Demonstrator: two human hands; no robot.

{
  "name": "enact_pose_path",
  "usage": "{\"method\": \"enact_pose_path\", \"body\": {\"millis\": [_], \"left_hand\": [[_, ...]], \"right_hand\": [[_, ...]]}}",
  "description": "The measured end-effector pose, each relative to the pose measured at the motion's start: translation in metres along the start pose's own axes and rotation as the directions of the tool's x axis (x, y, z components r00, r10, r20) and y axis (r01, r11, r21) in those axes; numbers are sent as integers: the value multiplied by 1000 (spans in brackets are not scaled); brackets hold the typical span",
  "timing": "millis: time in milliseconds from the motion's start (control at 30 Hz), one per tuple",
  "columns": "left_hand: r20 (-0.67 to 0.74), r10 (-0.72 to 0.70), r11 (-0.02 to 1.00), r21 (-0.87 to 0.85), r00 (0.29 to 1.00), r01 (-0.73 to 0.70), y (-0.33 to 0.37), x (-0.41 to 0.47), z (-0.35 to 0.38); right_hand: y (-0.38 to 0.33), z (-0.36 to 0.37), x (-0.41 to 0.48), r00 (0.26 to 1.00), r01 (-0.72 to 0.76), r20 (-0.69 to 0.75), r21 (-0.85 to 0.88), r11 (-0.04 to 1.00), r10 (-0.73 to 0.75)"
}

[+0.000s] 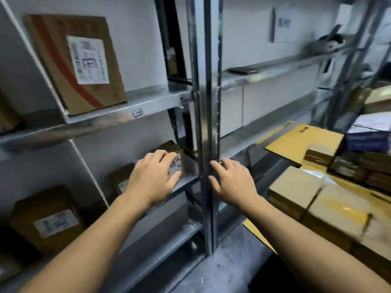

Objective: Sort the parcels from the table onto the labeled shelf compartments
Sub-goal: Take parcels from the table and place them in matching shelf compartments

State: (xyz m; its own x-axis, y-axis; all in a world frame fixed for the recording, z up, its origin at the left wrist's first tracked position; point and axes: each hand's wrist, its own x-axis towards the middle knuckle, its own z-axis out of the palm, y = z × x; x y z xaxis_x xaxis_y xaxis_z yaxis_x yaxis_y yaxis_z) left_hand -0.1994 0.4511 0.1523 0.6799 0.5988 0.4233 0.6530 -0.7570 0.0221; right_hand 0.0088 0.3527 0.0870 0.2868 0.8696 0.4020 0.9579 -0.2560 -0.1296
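Note:
A small brown parcel [176, 151] with a white label stands on the middle shelf [186, 180] next to the metal upright [208, 123]. My left hand [153, 178] rests on its front, fingers spread over the label. Beside the upright, my right hand [232, 182] is open and its fingertips touch the post. A second small parcel [119, 178] sits just left of my left hand. Further left stands a larger box [44, 218] in another compartment. On the upper shelf leans a big labelled carton [76, 62]. A small tag [137, 112] marks that shelf's edge.
To the right lie flat yellow cardboard sheets [300, 142] and several brown boxes [317, 199] on a surface. A second rack [275, 66] carries a dark flat object [243, 70] and a paper sign [284, 24]. Grey floor shows below.

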Motion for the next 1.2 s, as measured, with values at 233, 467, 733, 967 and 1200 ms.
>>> {"method": "enact_pose_path", "body": {"millis": [233,467,733,967,1200], "left_hand": [[175,281,954,-157,944,-255,126,6,79],[249,543,832,-293,802,-472,265,8,127],[313,653,749,-399,689,-529,404,11,188],[434,648,762,-389,626,-518,494,20,238],[521,581,814,-367,626,-450,535,18,269]], "right_hand": [[105,-23,-133,903,-354,188,-190,916,388],[190,-49,-239,673,-688,206,-177,704,710],[290,-40,-304,532,-787,251,-206,582,809],[372,-16,-324,446,-886,275,4,463,852],[406,4,-339,368,-924,380,248,290,848]]}}
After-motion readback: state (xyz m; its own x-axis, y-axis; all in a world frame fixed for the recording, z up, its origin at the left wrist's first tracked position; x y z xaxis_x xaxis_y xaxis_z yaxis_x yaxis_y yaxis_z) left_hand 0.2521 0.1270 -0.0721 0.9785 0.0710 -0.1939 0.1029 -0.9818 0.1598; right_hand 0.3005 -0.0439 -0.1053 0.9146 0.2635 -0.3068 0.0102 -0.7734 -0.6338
